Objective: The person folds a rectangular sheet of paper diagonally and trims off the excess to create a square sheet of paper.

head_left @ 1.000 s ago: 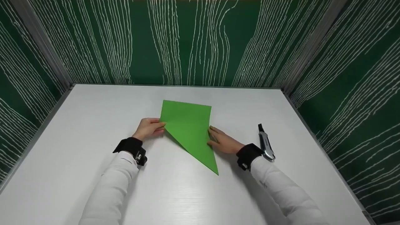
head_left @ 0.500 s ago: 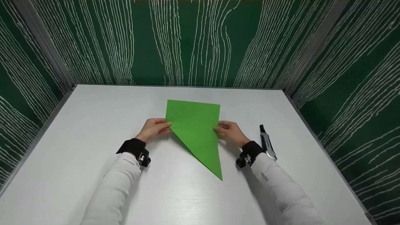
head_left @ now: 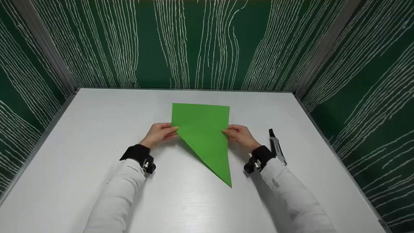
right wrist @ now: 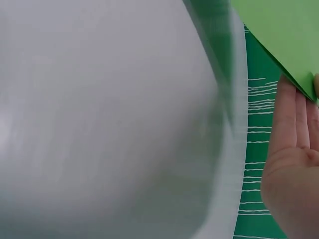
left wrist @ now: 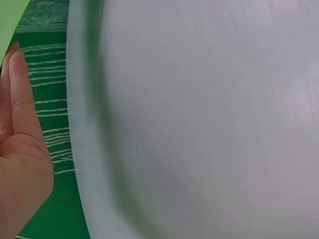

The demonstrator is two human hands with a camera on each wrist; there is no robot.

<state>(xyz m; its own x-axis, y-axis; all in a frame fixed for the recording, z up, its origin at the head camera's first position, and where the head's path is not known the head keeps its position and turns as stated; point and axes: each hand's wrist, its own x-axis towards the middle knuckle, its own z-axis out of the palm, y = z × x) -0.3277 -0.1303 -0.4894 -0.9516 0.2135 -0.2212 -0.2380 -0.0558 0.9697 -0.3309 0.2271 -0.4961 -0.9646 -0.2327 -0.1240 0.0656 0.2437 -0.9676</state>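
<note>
A sheet of green paper (head_left: 203, 132), folded along a slanting lower left edge to a point at the bottom right, is held up a little over the table. My left hand (head_left: 159, 133) pinches its left side, thumb in front and fingers behind. At the same height on the right, my right hand (head_left: 241, 135) pinches the opposite side. In the right wrist view, fingers (right wrist: 286, 117) lie under the layered edge of the paper (right wrist: 284, 35). Only a corner of the paper (left wrist: 7, 22) shows in the left wrist view, above the left hand (left wrist: 22, 164).
A grey utility knife (head_left: 277, 147) with a black tip lies on the white table (head_left: 194, 210), just beyond the right wrist strap. Green panels (head_left: 148, 48) with white wavy lines stand at the back and both sides.
My right hand has gone from resting flat along the paper's right edge to pinching it, slightly higher up. The paper has shifted a little to the right with both hands.
</note>
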